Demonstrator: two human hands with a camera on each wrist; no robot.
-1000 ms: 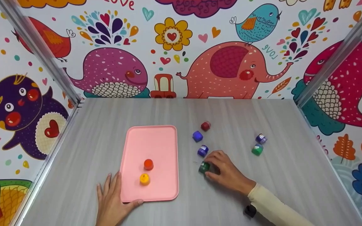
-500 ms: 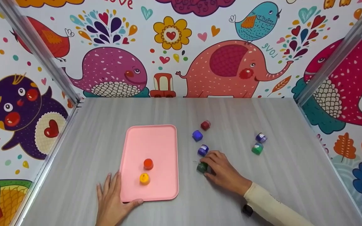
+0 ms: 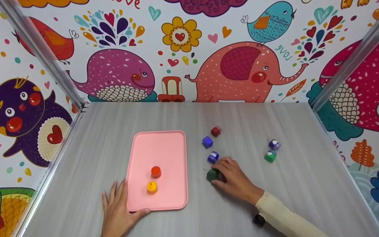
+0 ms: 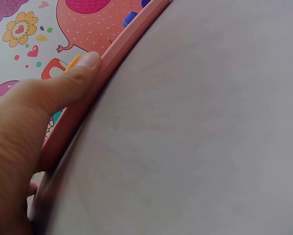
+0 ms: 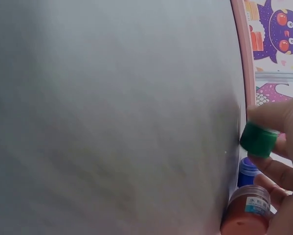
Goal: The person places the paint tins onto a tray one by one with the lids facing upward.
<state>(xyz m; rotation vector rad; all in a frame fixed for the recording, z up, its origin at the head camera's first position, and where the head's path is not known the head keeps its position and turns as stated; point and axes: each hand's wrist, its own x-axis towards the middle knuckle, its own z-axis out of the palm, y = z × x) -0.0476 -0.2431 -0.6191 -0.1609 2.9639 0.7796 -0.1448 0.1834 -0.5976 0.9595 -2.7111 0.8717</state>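
Both hands are engaged: by the right hand [image 3: 237,180] a green paint jar [image 3: 212,175] is pinched, near a blue paint jar [image 3: 213,157] and to the right of a pink tray [image 3: 173,151], whose near left corner is touched by the left hand [image 3: 117,210] with fingers extended.

Before you, light grey table [image 3: 100,141] with streaked, wood-like grain. Left of its middle, pink rectangular tray [image 3: 158,148], flat on surface. Right of tray, leading away from you: labelled blue jar [image 3: 213,157], violet-blue jar [image 3: 207,142], red jar [image 3: 215,131]. Farther right, dark blue jar [image 3: 274,144] just beside bright green jar [image 3: 270,156]. Dark green jar [image 3: 212,175] in your right hand [image 3: 235,179]; contact with table unclear.
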